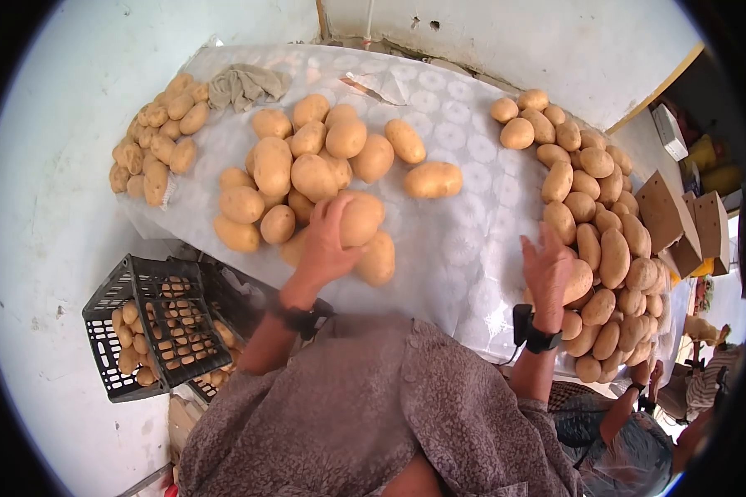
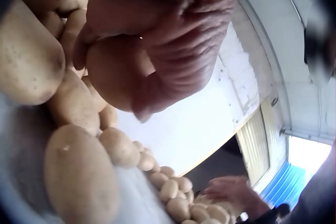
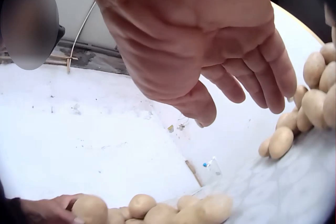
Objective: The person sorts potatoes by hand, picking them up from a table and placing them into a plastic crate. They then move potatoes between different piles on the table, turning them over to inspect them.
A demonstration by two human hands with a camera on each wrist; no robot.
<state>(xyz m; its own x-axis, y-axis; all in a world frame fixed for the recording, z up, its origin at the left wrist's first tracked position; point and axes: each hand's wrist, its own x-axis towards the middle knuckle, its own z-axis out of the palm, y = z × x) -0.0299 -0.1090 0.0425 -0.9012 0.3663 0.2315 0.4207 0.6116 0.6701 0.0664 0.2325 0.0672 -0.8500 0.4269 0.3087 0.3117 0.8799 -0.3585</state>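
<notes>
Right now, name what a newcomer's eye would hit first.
The large heap of potatoes on the right of the table stands out first. Next comes the left hand, gripping a potato at the near edge of the middle pile. A black crate of potatoes follows, at the lower left.

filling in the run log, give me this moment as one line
left hand: grips potato at middle pile | right hand: holds nothing, beside right pile | cloth: on covered table
</notes>
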